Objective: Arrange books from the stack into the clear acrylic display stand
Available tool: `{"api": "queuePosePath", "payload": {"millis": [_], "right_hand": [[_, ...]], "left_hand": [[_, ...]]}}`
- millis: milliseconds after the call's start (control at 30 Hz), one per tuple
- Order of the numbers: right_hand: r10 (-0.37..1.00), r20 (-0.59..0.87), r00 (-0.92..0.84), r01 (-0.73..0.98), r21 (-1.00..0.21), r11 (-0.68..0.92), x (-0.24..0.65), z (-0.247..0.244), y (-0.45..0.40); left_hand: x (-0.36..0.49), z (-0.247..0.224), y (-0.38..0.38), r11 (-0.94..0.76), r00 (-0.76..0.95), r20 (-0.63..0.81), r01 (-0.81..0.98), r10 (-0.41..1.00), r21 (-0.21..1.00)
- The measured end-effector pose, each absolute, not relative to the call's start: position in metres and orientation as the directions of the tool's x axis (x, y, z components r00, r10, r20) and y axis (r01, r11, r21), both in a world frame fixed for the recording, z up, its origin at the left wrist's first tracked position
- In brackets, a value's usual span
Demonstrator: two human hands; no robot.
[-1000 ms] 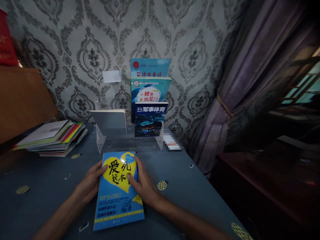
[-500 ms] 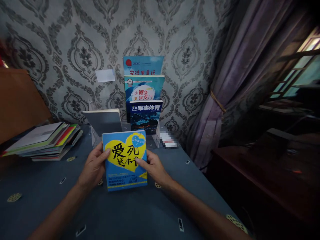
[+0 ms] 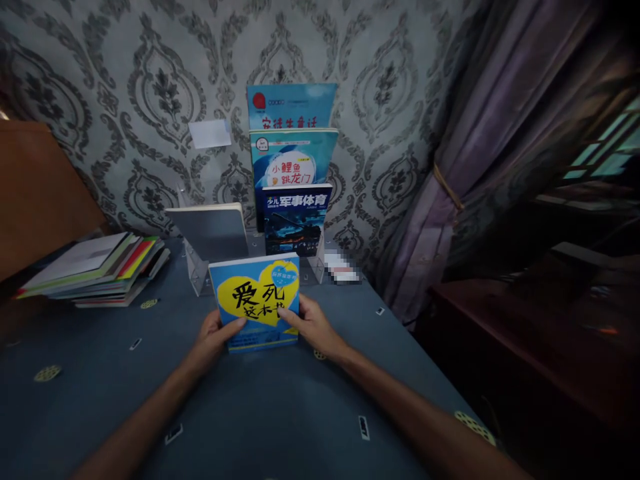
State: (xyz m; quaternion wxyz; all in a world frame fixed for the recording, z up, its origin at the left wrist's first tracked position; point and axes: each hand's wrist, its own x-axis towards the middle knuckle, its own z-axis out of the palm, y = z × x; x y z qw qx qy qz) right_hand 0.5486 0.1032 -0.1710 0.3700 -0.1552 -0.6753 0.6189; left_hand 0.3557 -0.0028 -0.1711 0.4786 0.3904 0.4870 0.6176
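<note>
Between my hands is a blue book [image 3: 260, 332] with a yellow heart on its cover, its top edge tipped away from me. My left hand [image 3: 214, 333] grips its lower left side, thumb on the cover. At the right side my right hand [image 3: 315, 327] is closed on it, thumb also across the front. Right behind it stands a clear stepped rack [image 3: 200, 275]. On the rack's right are a dark blue book [image 3: 294, 223], a teal book [image 3: 295, 155] and a light blue book [image 3: 295, 103], one above another. A plain grey-covered book [image 3: 210, 230] leans on its left.
A pile of books and magazines [image 3: 100, 270] lies on the dark blue tablecloth [image 3: 270, 413] at the left. A blurred-out item [image 3: 343, 268] is right of the rack. Patterned wallpaper [image 3: 165, 87] backs the table; a tied purple curtain [image 3: 430, 240] hangs at right.
The blue book has tilted back and moved toward the rack, slightly right. My left hand has slid lower on its side. The whole view has shifted a little.
</note>
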Motion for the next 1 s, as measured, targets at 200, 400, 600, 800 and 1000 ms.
{"api": "queuePosePath", "payload": {"millis": [200,400,600,800,1000], "right_hand": [[0.684,0.254,-0.684,-0.214,-0.966,0.144,0.5476,-0.1729,0.1008],[0.722,0.24,-0.649,-0.155,-0.971,0.184,0.5478,-0.1774,0.1035],[0.753,0.198,-0.627,-0.122,-0.98,0.156,0.5446,-0.1803,0.1039],[0.767,0.199,-0.61,-0.113,-0.98,0.164,0.5454,-0.1795,0.1027],[0.735,0.211,-0.644,-0.094,-0.976,0.198,0.5467,-0.1801,0.1026]], "left_hand": [[0.3513,-0.1845,-0.0005,-0.059,-0.238,0.011,-0.196,0.971,0.979],[0.3513,-0.1835,0.0013,-0.071,-0.181,0.038,-0.182,0.983,0.981],[0.3493,-0.1791,0.0002,-0.109,-0.169,0.09,-0.108,0.982,0.988],[0.3472,-0.1796,-0.0013,-0.145,-0.147,0.136,-0.056,0.98,0.988],[0.3452,-0.1792,-0.005,-0.128,-0.189,0.135,0.045,0.973,0.991]]}}
